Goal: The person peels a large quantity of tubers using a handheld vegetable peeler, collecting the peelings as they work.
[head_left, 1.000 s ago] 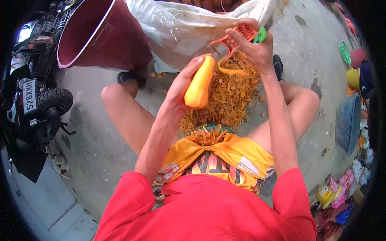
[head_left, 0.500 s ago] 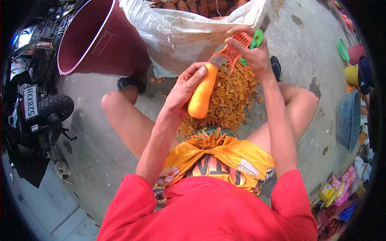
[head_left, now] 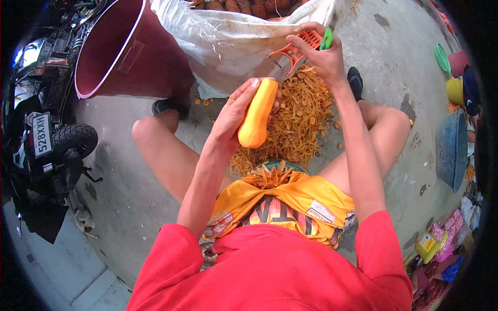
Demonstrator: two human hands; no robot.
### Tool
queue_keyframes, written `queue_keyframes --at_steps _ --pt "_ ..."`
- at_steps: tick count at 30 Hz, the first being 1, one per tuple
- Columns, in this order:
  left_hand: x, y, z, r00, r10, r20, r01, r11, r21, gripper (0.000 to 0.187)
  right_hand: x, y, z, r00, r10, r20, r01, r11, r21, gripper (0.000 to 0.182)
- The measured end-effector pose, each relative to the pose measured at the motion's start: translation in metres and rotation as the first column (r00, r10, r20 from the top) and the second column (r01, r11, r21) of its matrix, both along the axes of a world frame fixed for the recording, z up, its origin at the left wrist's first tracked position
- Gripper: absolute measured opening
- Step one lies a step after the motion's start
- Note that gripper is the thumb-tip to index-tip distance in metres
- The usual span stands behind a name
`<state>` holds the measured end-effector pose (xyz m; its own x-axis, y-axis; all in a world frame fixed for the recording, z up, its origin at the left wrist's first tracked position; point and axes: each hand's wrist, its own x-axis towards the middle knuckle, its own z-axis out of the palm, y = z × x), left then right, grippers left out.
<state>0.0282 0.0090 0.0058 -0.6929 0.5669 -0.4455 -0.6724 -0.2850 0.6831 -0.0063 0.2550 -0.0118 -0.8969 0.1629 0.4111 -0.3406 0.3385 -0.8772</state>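
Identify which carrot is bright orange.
The carrot in the left hand: its surface is bright and smooth, while the sack carrots look brownish.

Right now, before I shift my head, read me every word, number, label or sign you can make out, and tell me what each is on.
"528XXH": the plate on the motorcycle.
Large dark letters on the orange shorts: partly hidden by folds, unreadable.
White patch on the shorts: too small to read.
Label on the yellow tub: too blurred.
Carrot and peeler: no readable text.
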Motion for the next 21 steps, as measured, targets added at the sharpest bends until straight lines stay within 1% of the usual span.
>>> queue_keyframes --at_steps 1,2,3,4,6,7,8,10,11,12,13,14,15,16,18,19,20,21 --pt "-0.001 0.001 -0.001 1.0 -0.003 0.0 0.003 1.0 -0.002 0.036 0.004 -0.002 0.011 0.995 0.093 0.025 -0.088 0.985 -0.148 0.023" --pt "-0.001 0.002 -0.003 1.0 0.014 0.02 -0.013 1.0 -0.027 0.041 0.008 -0.006 0.018 0.981 0.191 0.038 -0.172 0.94 -0.294 0.023" --pt "0.0 0.001 -0.006 0.998 0.036 0.042 -0.034 0.998 -0.054 0.045 0.01 -0.014 0.013 0.99 0.137 -0.044 -0.143 0.977 -0.158 0.021" --pt "-0.003 0.0 -0.011 0.998 0.043 0.044 -0.041 0.998 -0.056 0.045 0.008 -0.014 0.006 0.989 0.145 -0.042 -0.15 0.976 -0.16 0.021" --pt "-0.006 -0.005 -0.024 0.992 -0.007 0.122 -0.009 0.992 0.129 0.045 0.0 -0.005 -0.011 0.995 -0.021 -0.093 0.021 1.0 -0.002 0.022" --pt "-0.007 -0.005 -0.021 0.976 -0.032 0.214 0.006 0.992 0.123 0.049 -0.004 0.003 -0.012 0.997 -0.078 -0.028 0.077 0.997 -0.016 0.021" --pt "-0.008 -0.005 -0.017 0.977 -0.031 0.213 0.006 0.993 0.119 0.049 -0.006 0.008 -0.014 0.997 -0.078 -0.029 0.077 0.997 -0.02 0.021" --pt "-0.009 -0.003 -0.013 0.971 -0.102 0.215 0.04 0.961 0.274 0.054 -0.01 0.01 -0.008 0.996 -0.052 -0.078 0.049 0.998 -0.042 0.022" --pt "-0.007 0.002 -0.014 0.967 -0.095 0.238 0.046 0.978 0.201 0.058 -0.006 0.009 -0.007 0.998 -0.03 -0.06 0.031 0.999 0.016 0.023" --pt "-0.005 0.002 -0.029 0.991 -0.101 0.088 0.103 0.994 -0.022 0.054 -0.001 0.007 -0.004 0.998 -0.025 -0.059 0.026 0.999 0.019 0.023" --pt "-0.003 0.006 -0.039 0.993 -0.088 -0.078 0.068 0.971 -0.23 0.051 0.004 0.005 -0.001 1.0 -0.01 -0.003 0.011 0.998 0.059 0.024" --pt "-0.002 0.009 -0.048 0.964 -0.11 -0.241 -0.002 0.907 -0.421 0.047 0.01 0.004 0.002 0.999 0.0 0.052 -0.005 0.995 0.096 0.026" --pt "-0.004 0.01 -0.048 0.913 -0.065 -0.404 -0.139 0.88 -0.455 0.036 0.014 0.008 0.011 0.989 -0.029 0.144 0.003 0.984 0.176 0.03" --pt "-0.011 0.006 -0.047 0.911 -0.068 -0.406 -0.136 0.88 -0.454 0.036 0.014 0.013 0.012 0.989 -0.033 0.142 0.007 0.984 0.177 0.03" --pt "-0.028 -0.015 -0.038 0.795 0.066 -0.603 -0.321 0.89 -0.325 0.031 0.017 0.025 0.013 0.981 -0.145 0.129 0.08 0.907 0.413 0.027" --pt "-0.034 -0.026 -0.028 0.871 0.159 -0.465 -0.305 0.917 -0.256 0.031 0.022 0.028 0.016 0.98 -0.152 0.131 0.085 0.907 0.413 0.027" --pt "-0.04 -0.039 -0.019 0.92 0.24 -0.309 -0.305 0.934 -0.184 0.033 0.028 0.029 0.02 0.964 -0.136 0.228 0.042 0.926 0.374 0.027" --pt "-0.045 -0.053 -0.013 0.963 0.173 -0.207 -0.189 0.98 -0.058 0.042 0.031 0.028 0.024 0.942 -0.11 0.317 -0.001 0.944 0.33 0.028"
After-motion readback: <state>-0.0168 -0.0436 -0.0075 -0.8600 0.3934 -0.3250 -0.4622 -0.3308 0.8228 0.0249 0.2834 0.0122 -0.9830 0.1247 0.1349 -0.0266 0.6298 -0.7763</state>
